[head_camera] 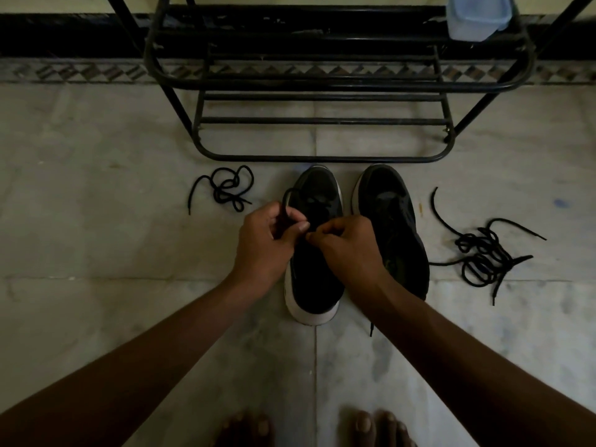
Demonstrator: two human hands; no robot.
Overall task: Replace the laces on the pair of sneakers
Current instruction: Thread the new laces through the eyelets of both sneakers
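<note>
Two black sneakers with white soles stand side by side on the floor, toes pointing away from me. Over the left sneaker [317, 279], my left hand [267, 240] grips a loop of black lace [285, 201] that rises from the shoe. My right hand [346, 245] pinches the lace at the eyelets, fingers curled, fingertips close to the left thumb. The right sneaker [392, 221] stands untouched; a lace end [371, 329] pokes out below my right forearm. A loose black lace [225, 188] lies to the left and a larger tangle of black lace [480, 253] to the right.
A black metal shoe rack [322, 91] stands just beyond the sneakers' toes, against the wall. A translucent plastic box [477, 16] sits on its upper right. The floor is pale marble tile. My bare toes [377, 427] show at the bottom edge.
</note>
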